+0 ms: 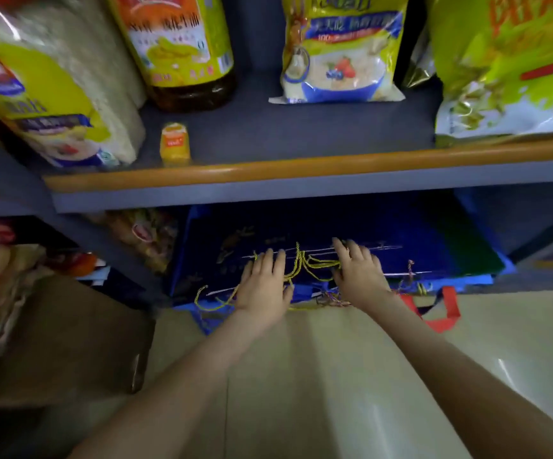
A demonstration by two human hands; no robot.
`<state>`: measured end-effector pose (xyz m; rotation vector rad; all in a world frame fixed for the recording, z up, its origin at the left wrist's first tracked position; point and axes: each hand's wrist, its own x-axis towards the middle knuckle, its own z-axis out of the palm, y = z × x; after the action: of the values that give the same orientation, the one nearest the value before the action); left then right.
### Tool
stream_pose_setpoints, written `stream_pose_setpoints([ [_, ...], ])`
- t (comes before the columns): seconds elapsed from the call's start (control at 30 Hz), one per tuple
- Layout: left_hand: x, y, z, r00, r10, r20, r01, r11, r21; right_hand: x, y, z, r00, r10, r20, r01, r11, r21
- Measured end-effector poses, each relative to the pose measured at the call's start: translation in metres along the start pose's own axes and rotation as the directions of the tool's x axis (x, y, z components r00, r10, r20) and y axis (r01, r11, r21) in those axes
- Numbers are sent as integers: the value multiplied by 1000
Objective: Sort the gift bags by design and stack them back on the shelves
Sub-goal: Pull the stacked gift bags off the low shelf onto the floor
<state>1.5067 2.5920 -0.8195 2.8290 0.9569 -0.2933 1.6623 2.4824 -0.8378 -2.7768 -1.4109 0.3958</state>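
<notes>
- I see a stack of flat navy-blue gift bags (pixel 427 256) w/ yellow cord handles (pixel 305 265) lying in the bottom shelf bay.
- L hand (pixel 263 279) & R hand (pixel 359 271): both flat, fingers straight, pressing on the top bag, gripping nothing.
- Grey upper shelf (pixel 301 137) holds a yellow-green oat pouch (pixel 338 51) and a dark oil bottle (pixel 182 44).

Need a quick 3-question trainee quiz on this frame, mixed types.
1. True or false: the left hand and right hand lie flat on the blue bags.
2. The cords between the hands are: A red, B yellow, C white.
3. Fill in: the oil bottle stands on the ___ shelf.
Key: 1 true; 2 B; 3 upper.
</notes>
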Motion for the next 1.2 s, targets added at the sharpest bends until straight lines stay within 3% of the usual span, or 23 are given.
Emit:
stream_pose_setpoints([
  [0.17, 63, -12, 50, 985, 19, -173, -12, 999, 42, 66, 2, 37, 987, -68, -147, 67, 998, -16],
  [0.27, 91, -18, 74, 984, 30, -176, -25, 999, 34, 95, 1, 57, 991, -118, -71, 116, 993, -26],
  [0.4, 98, -19, 103, 992, 28, -125, -21, 998, 59, 104, 8, 79, 990, -139, 8, 138, 974, -180],
  [0.6, 99, -16, 93, 975, 75, -207, -40, 985, 167, 84, 21, 78, 920, -296, -258, 252, 949, -188],
  [0.73, 85, -10, 90, 915, 264, -305, -218, 960, 175, 57, 43, 73, 871, -375, -317, 328, 925, -190],
  [0.8, 71, 0, 95, 833, 384, -399, -319, 922, 220, 39, 51, 58, 895, -346, -282, 311, 937, -161],
  [0.87, 55, 17, 97, 784, 468, -407, -404, 883, 237, 21, 51, 39, 941, -298, -162, 270, 946, -178],
  [0.97, 39, 41, 96, 756, 537, -374, -472, 843, 258, 0, 52, 29, 962, -272, 29, 266, 905, -332],
  [1.03, 42, 49, 100, 735, 545, -403, -472, 839, 273, -10, 61, 38, 964, -266, 12, 255, 909, -329],
  [1.2, 42, 50, 103, 896, 411, -170, -375, 903, 208, -25, 99, 70, 987, -152, -52, 131, 948, -291],
])
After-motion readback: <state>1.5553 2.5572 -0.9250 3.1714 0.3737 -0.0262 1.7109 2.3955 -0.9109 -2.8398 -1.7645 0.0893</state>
